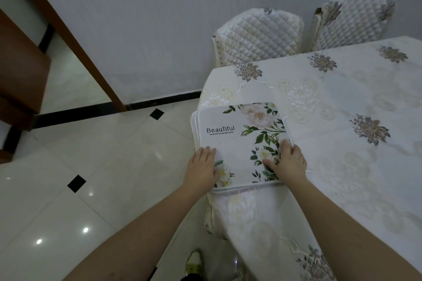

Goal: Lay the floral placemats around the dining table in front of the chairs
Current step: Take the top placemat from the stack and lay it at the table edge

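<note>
A stack of floral placemats (pixel 239 141) lies on the near left corner of the dining table (pixel 342 121), partly overhanging the edge. The top mat is white with roses, green leaves and the word "Beautiful". My left hand (pixel 202 166) holds the stack's left near edge, thumb on top and fingers along the side. My right hand (pixel 287 159) rests on the mat's right near part, fingers curled over its edge. Two chairs (pixel 258 36) with quilted white covers stand at the table's far side.
The table wears a cream cloth with embroidered flowers. The second chair (pixel 351 23) stands to the right of the first, both against the pale wall. A brown wooden door frame (pixel 68 39) rises at the left. Glossy white floor tiles (pixel 91 189) stretch to my left; my shoe (pixel 194 262) shows below.
</note>
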Demonstrator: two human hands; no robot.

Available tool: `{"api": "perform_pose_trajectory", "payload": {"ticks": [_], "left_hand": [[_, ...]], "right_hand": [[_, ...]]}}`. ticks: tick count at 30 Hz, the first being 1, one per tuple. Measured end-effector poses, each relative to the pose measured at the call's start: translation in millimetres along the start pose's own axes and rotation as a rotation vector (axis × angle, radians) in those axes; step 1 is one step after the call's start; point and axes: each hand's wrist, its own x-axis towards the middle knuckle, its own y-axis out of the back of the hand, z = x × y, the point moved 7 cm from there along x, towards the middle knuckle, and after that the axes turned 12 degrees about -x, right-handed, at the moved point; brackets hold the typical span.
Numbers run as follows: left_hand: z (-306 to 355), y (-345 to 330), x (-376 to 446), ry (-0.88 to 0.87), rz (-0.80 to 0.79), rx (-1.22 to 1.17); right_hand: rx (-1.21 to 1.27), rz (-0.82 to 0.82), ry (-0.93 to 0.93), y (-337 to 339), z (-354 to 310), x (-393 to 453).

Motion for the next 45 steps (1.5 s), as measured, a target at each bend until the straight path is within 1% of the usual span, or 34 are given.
{"api": "perform_pose_trajectory", "payload": {"ticks": [2,4,6,8,10,15,18,20,23,26,28,31,34,36,40,43,45], "left_hand": [[2,0,0,0.022,0.040,-0.099],[0,0,-1,0.109,0.083,-0.190],[-5,-2,-2,0.208,0.079,-0.258],[-7,-4,-3,0.256,0.051,-0.307],[-6,-5,-5,0.256,0.040,-0.359],[-6,0,-10,0.246,0.087,-0.458],[-4,6,-15,0.228,0.138,-0.519],[-1,10,-18,0.202,0.161,-0.540],[6,16,-22,0.161,0.155,-0.583],[9,25,-26,0.197,0.173,-0.692],[12,31,-31,0.195,0.179,-0.711],[17,39,-42,0.179,0.168,-0.710],[28,51,-61,0.110,0.190,-0.742],[36,63,-79,0.064,0.199,-0.809],[43,79,-107,0.068,0.113,-1.090],[49,81,-121,0.105,-0.015,-1.131],[53,79,-132,0.119,-0.013,-1.128]], "right_hand": [[0.032,0.049,0.008,4,1,-2],[0.048,0.077,0.020,6,2,-4],[0.048,0.084,0.032,6,4,-6],[0.051,0.086,0.042,6,6,-9],[0.072,0.090,0.048,6,7,-12],[0.143,0.118,0.053,11,7,-21],[0.260,0.176,0.067,22,5,-28],[0.364,0.206,0.042,30,6,-34],[0.470,0.163,-0.039,35,11,-39],[0.490,0.100,-0.038,36,17,-42],[0.577,0.064,-0.059,35,23,-48],[0.697,0.056,-0.085,37,35,-63],[0.831,0.055,-0.112,39,51,-82],[0.923,0.043,-0.115,43,62,-97],[1.000,0.014,-0.041,56,81,-128],[0.999,-0.051,-0.038,59,93,-147],[0.959,-0.035,-0.033,63,97,-163]]}}
